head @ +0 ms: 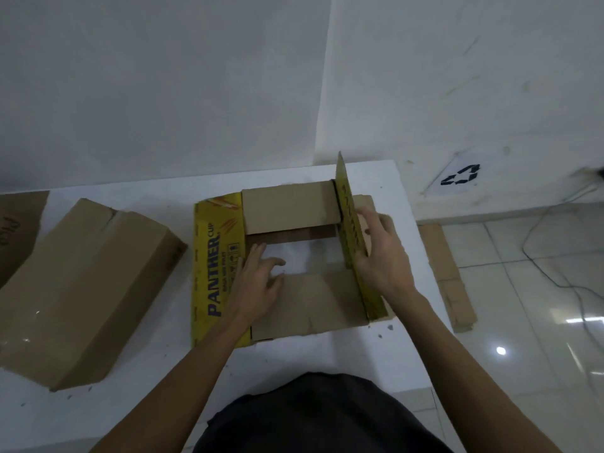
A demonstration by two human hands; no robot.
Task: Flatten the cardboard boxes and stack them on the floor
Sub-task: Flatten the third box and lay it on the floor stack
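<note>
Lying opened out near the far right corner of the white table point(137, 416): yellow-printed box point(219, 269), upside open, brown inner flaps folded inward at far and near sides, bare tabletop showing through the gap between them. Printed in dark letters along the flattened left flap: "PANTHER CUP". Standing upright on edge at the right side: the other yellow flap, tilted slightly.

Resting on the near brown flap and the left flap's inner edge: left hand point(258, 282), fingers relaxed and spread, gripping nothing. Pressed against the upright flap's outer face: right hand point(380, 256), fingers extended along it, thumb side toward the print.

Sitting near the table's left edge, well apart: plain brown box point(81, 289), still assembled, dented. Lying on the tiled floor just beside the right edge: flattened cardboard point(447, 273).
</note>
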